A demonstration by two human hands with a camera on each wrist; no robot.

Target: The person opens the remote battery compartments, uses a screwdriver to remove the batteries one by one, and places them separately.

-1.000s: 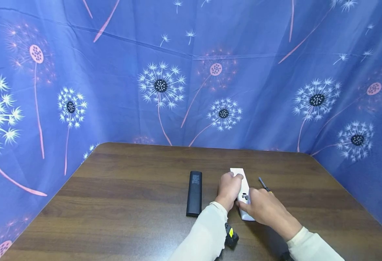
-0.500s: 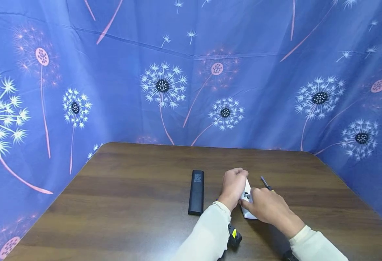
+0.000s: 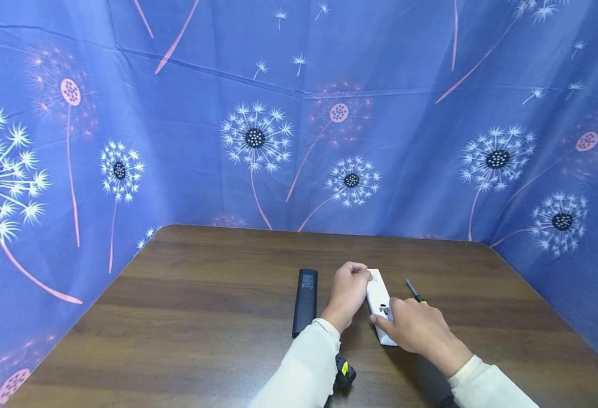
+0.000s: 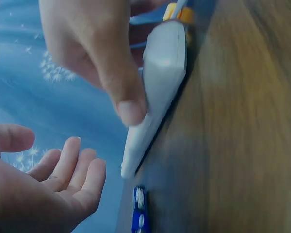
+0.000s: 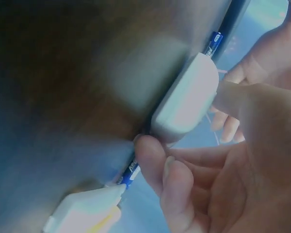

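A white remote control (image 3: 378, 292) lies lengthwise on the table, with a small dark opening on its upper face. My right hand (image 3: 421, 326) grips its near part, the thumb on the left side and fingers on the right. My left hand (image 4: 58, 187) is off the remote, palm turned up and fingers loosely bent with nothing in them; in the head view it stands just left of the remote's far end. Near the remote lies a blue battery (image 4: 139, 213). In the right wrist view another blue battery (image 5: 131, 172) shows past my right fingertips.
A black remote control (image 3: 305, 300) lies to the left, printed label up. A screwdriver (image 3: 414, 290) lies to the right, its handle partly hidden by my right hand. A white piece with a yellow strip (image 5: 87, 211) shows low in the right wrist view. Patterned blue cloth (image 3: 299, 113) hangs behind the table.
My left hand has come away from the remote's far end and moved left, uncovering it. My right hand keeps its grip on the near part.
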